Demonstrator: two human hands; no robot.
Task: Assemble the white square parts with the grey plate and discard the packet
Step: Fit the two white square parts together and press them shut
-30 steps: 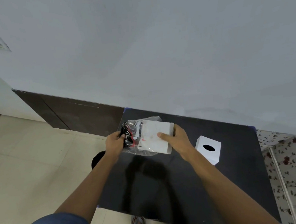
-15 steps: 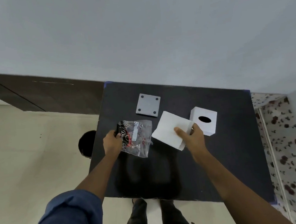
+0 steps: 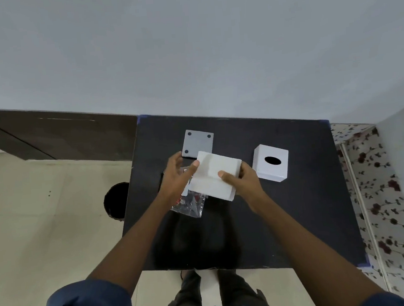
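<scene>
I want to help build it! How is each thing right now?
Flat white square part: held up, gripped by right hand.
Left hand: fingers straight, thumb touching that part.
Grey square plate with corner holes: flat on black table.
Clear plastic packet: lying on table.
White cube with oval hole: standing, untouched.

Quick tally: left hand (image 3: 175, 177), right hand (image 3: 243, 183), two!
One plate (image 3: 196, 142) at 12 o'clock, one packet (image 3: 188, 204), one slab (image 3: 213, 176), one cube (image 3: 271, 163) at 3, one bin (image 3: 116, 200) at 9.

— Is there any writing to read?
— Nothing legible. The packet (image 3: 191, 207), just in front of the plate (image 3: 197, 142), bears a white label (image 3: 185, 191) and red print (image 3: 182, 200), both too blurred to make out.
</scene>
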